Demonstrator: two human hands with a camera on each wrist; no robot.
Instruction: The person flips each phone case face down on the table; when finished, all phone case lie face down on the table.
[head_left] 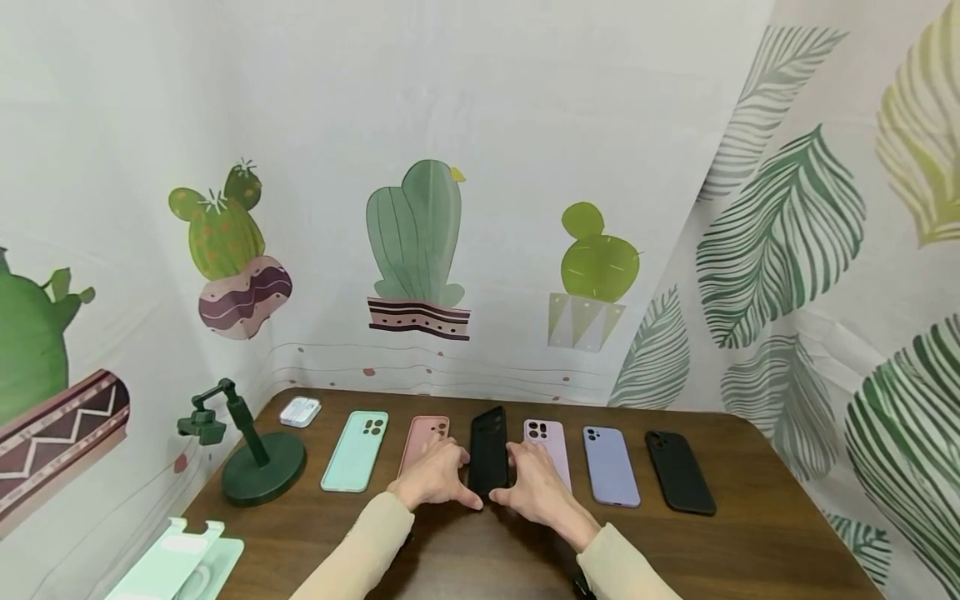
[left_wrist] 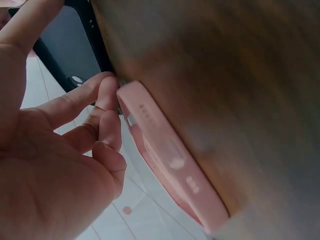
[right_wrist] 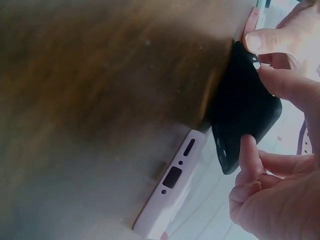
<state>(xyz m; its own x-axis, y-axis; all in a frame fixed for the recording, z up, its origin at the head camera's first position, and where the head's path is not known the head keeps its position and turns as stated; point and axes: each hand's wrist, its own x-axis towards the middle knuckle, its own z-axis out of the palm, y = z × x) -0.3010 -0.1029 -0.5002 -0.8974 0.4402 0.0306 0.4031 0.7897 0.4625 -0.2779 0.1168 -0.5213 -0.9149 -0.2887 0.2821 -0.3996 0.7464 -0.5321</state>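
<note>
A black phone case [head_left: 489, 450] is at the middle of the row, between both hands, its far end tilted up off the table. My left hand [head_left: 437, 473] holds it by the left side, thumb at the near end. On the opposite side my right hand [head_left: 536, 482] grips it, thumb near the same end and a fingertip on the long edge in the right wrist view. Left of it lies a pink phone case [left_wrist: 167, 150], partly covered by the left hand in the head view. A pale lilac phone case [right_wrist: 175, 175] lies to the right, partly behind the right hand.
On the wooden table [head_left: 480, 558], a mint phone case [head_left: 356, 450] lies left; a lavender-blue one [head_left: 611, 467] and another black one [head_left: 680, 472] lie right. A dark green stand [head_left: 262, 471], a small white box [head_left: 300, 411] and a mint holder [head_left: 187, 562] occupy the left side.
</note>
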